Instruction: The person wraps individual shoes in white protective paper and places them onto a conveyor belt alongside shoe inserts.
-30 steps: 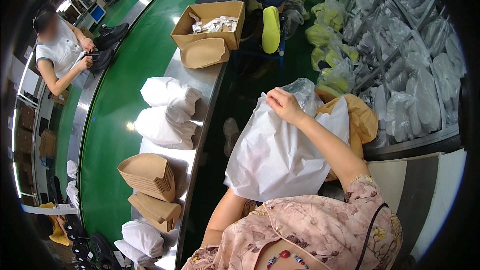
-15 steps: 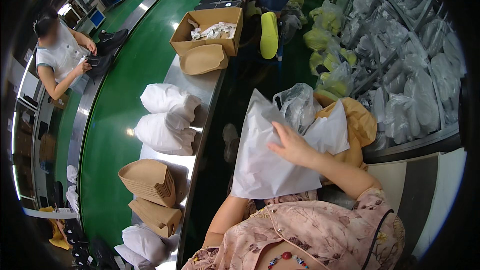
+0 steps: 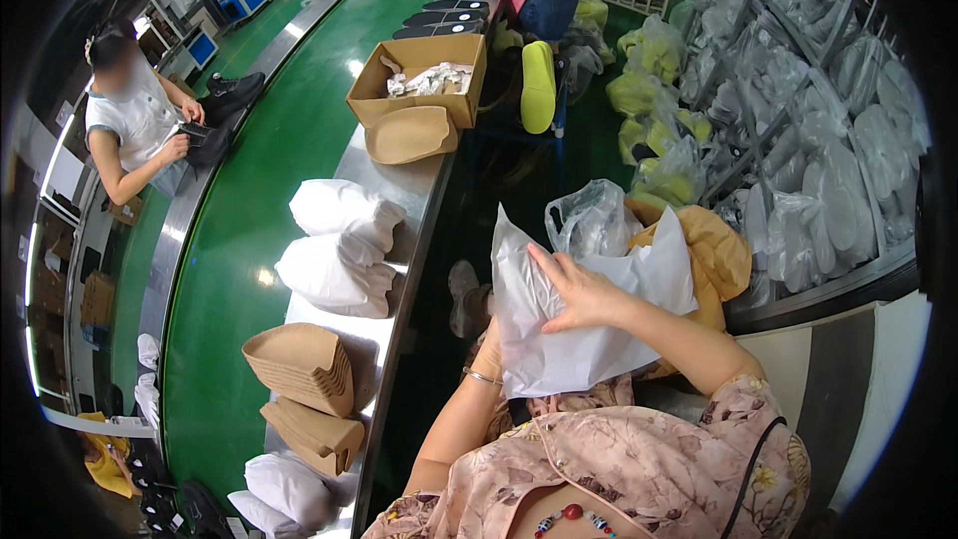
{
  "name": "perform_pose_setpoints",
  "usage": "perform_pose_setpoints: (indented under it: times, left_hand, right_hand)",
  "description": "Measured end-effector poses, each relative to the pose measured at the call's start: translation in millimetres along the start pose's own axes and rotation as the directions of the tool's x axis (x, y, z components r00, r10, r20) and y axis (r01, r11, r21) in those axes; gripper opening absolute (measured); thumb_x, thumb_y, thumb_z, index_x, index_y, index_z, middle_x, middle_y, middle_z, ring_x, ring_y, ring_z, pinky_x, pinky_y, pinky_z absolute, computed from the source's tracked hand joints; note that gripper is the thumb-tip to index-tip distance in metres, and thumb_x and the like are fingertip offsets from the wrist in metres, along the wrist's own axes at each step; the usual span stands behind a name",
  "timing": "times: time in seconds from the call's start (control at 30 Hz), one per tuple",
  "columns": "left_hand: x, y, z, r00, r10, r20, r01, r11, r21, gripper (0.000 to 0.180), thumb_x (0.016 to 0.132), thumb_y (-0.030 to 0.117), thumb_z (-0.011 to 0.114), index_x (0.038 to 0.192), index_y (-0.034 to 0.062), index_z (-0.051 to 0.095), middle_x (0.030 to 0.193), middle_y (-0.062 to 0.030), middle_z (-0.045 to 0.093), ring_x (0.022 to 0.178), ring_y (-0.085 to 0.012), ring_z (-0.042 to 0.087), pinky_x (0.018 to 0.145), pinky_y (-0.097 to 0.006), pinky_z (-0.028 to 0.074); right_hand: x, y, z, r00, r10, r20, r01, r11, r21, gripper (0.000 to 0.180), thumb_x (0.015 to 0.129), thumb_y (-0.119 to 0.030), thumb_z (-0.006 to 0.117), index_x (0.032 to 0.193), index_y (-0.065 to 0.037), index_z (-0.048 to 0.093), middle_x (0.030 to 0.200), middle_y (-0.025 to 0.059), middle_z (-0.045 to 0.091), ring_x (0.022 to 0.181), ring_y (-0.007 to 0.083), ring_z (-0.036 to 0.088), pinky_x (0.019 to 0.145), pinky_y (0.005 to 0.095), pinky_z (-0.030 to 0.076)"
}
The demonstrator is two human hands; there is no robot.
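Observation:
A sheet of white tissue paper is held up over my lap. My right hand lies flat on its front with the fingers spread, pressing it. My left hand is mostly hidden behind the sheet's left edge and grips it from underneath; a thin bracelet shows on that wrist. Just behind the paper are a clear plastic bag and a tan wrapper.
A green conveyor belt with a metal side ledge runs at left, carrying white paper bundles, stacked brown cardboard inserts and an open cardboard box. A person works across the belt. Racks of bagged items stand at right.
My right hand has slid from the sheet's top edge down onto its front, and the white paper has been lowered and drawn toward my lap.

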State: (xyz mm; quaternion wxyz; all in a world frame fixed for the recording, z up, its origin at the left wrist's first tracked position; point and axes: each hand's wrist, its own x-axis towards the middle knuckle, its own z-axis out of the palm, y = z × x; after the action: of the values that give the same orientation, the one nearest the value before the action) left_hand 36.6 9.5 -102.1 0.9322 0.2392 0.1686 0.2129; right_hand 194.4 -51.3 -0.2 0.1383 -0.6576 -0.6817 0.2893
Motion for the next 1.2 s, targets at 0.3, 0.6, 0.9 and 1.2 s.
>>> perform_pose_setpoints:
  times: [0.3,0.6,0.9,1.2]
  left_hand:
    - [-1,13,6,0.986,0.062,-0.153,-0.06,0.998,0.019,0.048,0.081,0.018,0.056,0.125,0.0013,0.045,0.116,-0.0101,0.055,0.101,-0.0189,0.057,0.086,-0.033,0.047]
    - [19,85,57,0.76,0.646,0.065,-0.369,0.348,0.862,0.071,0.078,0.011,0.067,0.135,-0.0001,0.027,0.126,-0.0154,0.044,0.114,-0.0201,0.044,0.092,-0.029,0.038]
    - [48,105,18,0.313,0.945,-0.099,-0.18,0.161,0.97,0.019,0.088,0.012,0.054,0.1,-0.0027,0.056,0.082,-0.0099,0.06,0.071,-0.0113,0.056,0.064,-0.024,0.047]
    - [27,55,92,0.86,0.51,-0.033,-0.466,0.809,0.359,0.059,0.094,0.04,0.039,0.138,0.0079,0.017,0.136,-0.0103,0.033,0.123,-0.025,0.036,0.097,-0.038,0.036]
  right_hand:
    - [6,-9,0,0.992,0.014,-0.124,-0.013,1.0,0.01,0.109,0.061,-0.024,0.074,0.143,-0.017,0.003,0.122,0.023,0.038,0.105,0.0404,0.048,0.083,0.0437,0.046]
    - [1,3,7,0.905,-0.251,-0.343,-0.111,0.64,-0.76,0.07,0.077,-0.005,0.05,0.141,-0.021,0.024,0.124,0.0378,0.034,0.096,0.0492,0.05,0.076,0.0477,0.045]
    - [4,4,-6,0.884,-0.26,-0.388,-0.162,0.609,-0.777,0.072,0.078,-0.01,0.054,0.141,-0.023,0.023,0.126,0.0384,0.032,0.099,0.0487,0.049,0.079,0.0487,0.044]
    - [40,-42,-17,0.752,-0.172,-0.636,-0.349,0.715,-0.606,0.077,0.083,-0.022,0.053,0.144,-0.024,0.006,0.133,0.0395,0.018,0.109,0.0532,0.041,0.085,0.0525,0.042]
